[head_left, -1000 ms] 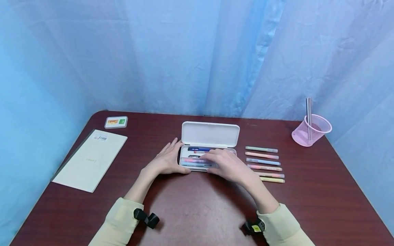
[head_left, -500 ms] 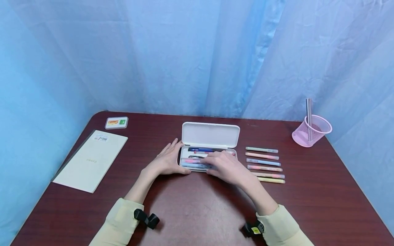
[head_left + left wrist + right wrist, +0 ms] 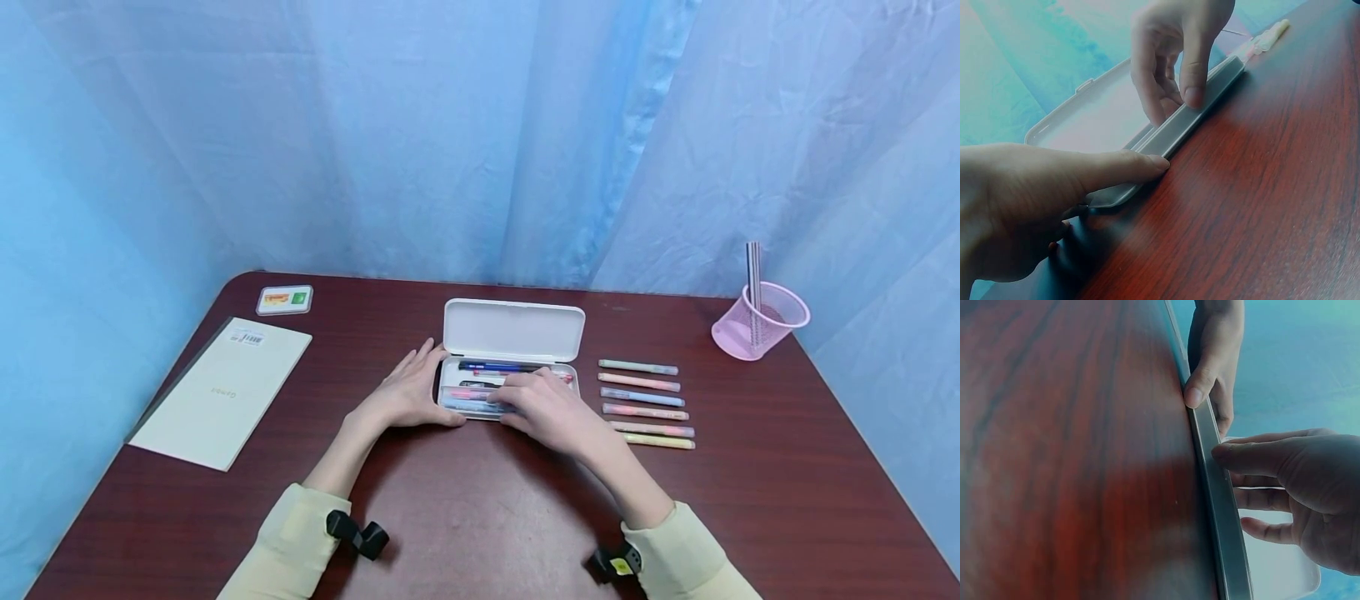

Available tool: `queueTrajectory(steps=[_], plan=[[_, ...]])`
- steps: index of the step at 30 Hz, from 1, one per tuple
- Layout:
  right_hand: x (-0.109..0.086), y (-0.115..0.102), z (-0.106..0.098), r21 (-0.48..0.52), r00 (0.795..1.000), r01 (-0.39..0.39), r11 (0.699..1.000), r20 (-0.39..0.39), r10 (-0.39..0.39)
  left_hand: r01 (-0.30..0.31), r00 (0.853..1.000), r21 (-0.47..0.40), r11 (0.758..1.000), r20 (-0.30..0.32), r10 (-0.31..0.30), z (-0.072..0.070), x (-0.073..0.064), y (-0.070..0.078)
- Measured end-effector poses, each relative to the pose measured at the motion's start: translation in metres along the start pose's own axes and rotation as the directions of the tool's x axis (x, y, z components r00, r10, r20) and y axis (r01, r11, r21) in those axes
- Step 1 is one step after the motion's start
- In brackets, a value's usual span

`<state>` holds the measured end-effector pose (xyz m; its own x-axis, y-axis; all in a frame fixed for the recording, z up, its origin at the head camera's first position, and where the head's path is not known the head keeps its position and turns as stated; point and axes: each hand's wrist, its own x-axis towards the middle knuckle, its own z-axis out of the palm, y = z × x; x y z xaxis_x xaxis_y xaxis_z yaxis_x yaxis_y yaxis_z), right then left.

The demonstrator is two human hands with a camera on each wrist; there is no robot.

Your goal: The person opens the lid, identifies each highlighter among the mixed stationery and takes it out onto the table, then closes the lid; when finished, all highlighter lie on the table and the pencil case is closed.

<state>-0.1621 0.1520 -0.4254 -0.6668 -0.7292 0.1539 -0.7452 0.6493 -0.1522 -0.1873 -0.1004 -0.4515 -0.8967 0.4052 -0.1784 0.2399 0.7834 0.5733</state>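
A white pencil case [image 3: 513, 329] stands with its lid raised. Inside lie a blue pen [image 3: 491, 367], a red-tipped pen [image 3: 558, 377] and pastel markers [image 3: 467, 400] along the front. My left hand [image 3: 408, 392] grips the case's left end, thumb on the front wall [image 3: 1200, 103] and fingers by the rear left corner. My right hand [image 3: 551, 408] reaches over the right half, loosely bent fingertips among the markers. In the right wrist view the right thumb [image 3: 1250, 456] touches the front wall's upper edge, with the other fingers spread behind it; their tips are partly hidden.
Several pastel markers [image 3: 641, 397] lie in a row right of the case. A pink mesh pen cup [image 3: 787, 304] holding striped sticks [image 3: 753, 279] leans at the back right. On the left are a cream notebook [image 3: 221, 396] and a small clear-cased item [image 3: 285, 299].
My right hand has shifted slightly left over the case, its fingers drawing back so more of the blue and red-tipped pens shows. The left hand has stayed in place.
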Motion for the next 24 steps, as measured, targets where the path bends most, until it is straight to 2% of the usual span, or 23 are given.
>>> queueTrajectory(steps=[11, 18, 24], plan=[[0.0, -0.0005, 0.0051, -0.045, 1.0, -0.001, 0.999, -0.002, 0.001, 0.007, 1.0, -0.002, 1.0, 0.001, -0.007, -0.0003, 0.0006, 0.0008], [-0.0008, -0.0033, 0.0056, -0.049, 0.999, -0.041, 0.998, 0.034, 0.042, 0.01, 1.0, 0.001, 1.0, 0.004, -0.01, 0.0005, 0.0006, 0.0005], [-0.0008, -0.0025, 0.0051, -0.042, 0.999, -0.034, 0.999, 0.024, 0.035, 0.015, 1.0, 0.0, 1.0, 0.003, -0.015, -0.0007, 0.0, 0.0019]])
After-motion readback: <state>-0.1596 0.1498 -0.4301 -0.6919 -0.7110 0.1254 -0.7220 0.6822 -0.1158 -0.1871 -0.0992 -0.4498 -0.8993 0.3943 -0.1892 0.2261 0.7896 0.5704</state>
